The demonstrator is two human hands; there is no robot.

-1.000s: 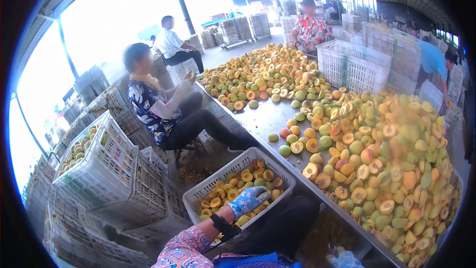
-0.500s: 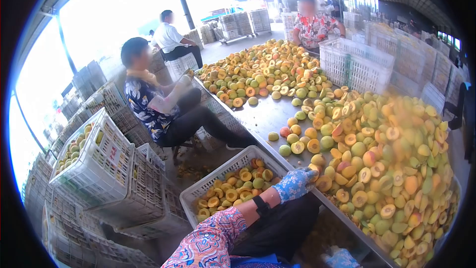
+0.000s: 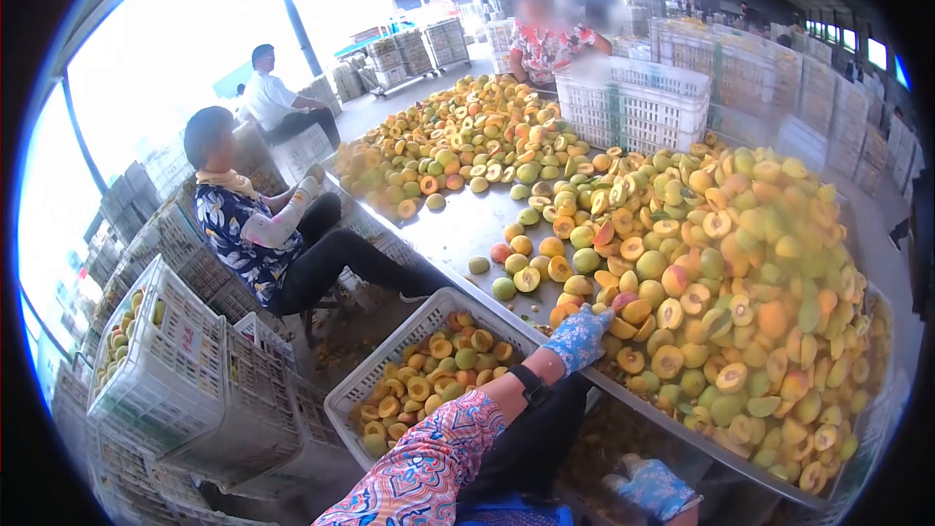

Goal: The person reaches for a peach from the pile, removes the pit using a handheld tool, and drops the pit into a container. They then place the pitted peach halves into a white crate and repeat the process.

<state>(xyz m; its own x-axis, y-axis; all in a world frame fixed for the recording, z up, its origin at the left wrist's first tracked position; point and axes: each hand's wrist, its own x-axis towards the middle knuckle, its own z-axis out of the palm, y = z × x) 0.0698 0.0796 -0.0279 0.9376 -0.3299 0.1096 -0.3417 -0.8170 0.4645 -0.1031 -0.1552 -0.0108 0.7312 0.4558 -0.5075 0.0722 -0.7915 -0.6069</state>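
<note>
My left hand (image 3: 577,338), in a blue flowered glove, reaches over the table's near metal edge (image 3: 643,402). Its fingers are slightly apart and touch the near side of a big heap of halved yellow-green fruit (image 3: 721,302). Low in the view, below the table edge, is my right hand (image 3: 654,489), also gloved. Its fingers are closed around something I cannot make out. Left of my left forearm stands a white crate (image 3: 341,399) holding fruit halves (image 3: 419,387).
A seated person (image 3: 248,224) in a dark patterned shirt is left of the table. Another person (image 3: 545,44) stands at the far end beside a white crate (image 3: 633,107). Stacked crates (image 3: 195,380) fill the left side. Farther back sits a person (image 3: 278,97) in white.
The view has turned right, so the scene sits farther left. My left hand has moved further into the fruit at the table edge. My right hand has come more fully into view.
</note>
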